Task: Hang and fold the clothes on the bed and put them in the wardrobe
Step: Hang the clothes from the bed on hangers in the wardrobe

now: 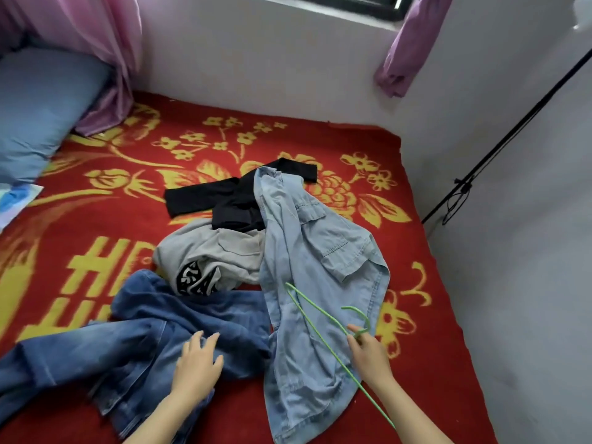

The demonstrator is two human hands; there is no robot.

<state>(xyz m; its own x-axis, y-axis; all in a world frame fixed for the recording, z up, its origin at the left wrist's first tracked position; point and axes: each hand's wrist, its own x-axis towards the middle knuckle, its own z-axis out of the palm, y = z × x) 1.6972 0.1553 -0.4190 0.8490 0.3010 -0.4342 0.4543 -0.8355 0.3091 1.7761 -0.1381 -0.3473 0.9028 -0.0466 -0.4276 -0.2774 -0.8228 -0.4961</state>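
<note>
A pile of clothes lies on the bed's red and yellow blanket (224, 129). Dark blue jeans (128, 341) spread across the near left. A light blue denim shirt (314, 257) runs down the middle right. A grey garment (211, 251) with a black print sits between them, and a black garment (234, 197) lies behind. My left hand (197, 366) rests flat on the jeans with fingers spread. My right hand (368, 350) grips a thin green hanger (320, 318) near its hook, holding it over the denim shirt.
A blue pillow (41, 107) lies at the far left beside a pink curtain (102, 52). White walls close the bed at the back and right. A black cable (499, 145) runs down the right wall. A purple curtain (413, 40) hangs by the window.
</note>
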